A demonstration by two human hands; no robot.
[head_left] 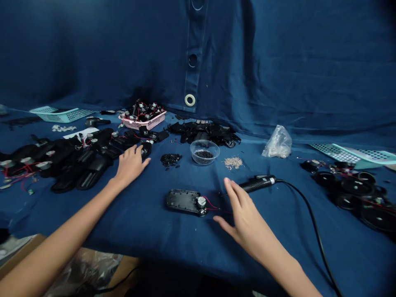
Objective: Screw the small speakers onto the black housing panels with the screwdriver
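My left hand reaches to the right end of a pile of black plastic housings, fingers spread, close to a dark part. Whether it touches that part is hard to tell. Over the blue cloth my right hand is open, thumb apart from the fingers. Just left of it lies an open black housing half with a small silver motor and red wires. Behind the right fingers rests a black corded electric screwdriver, its tip partly hidden by them.
A clear bowl of small dark pieces stands between black parts and silver screws. Farther back are black pieces, a pink basket and a plastic bag. Round black parts lie right, near a teal basket.
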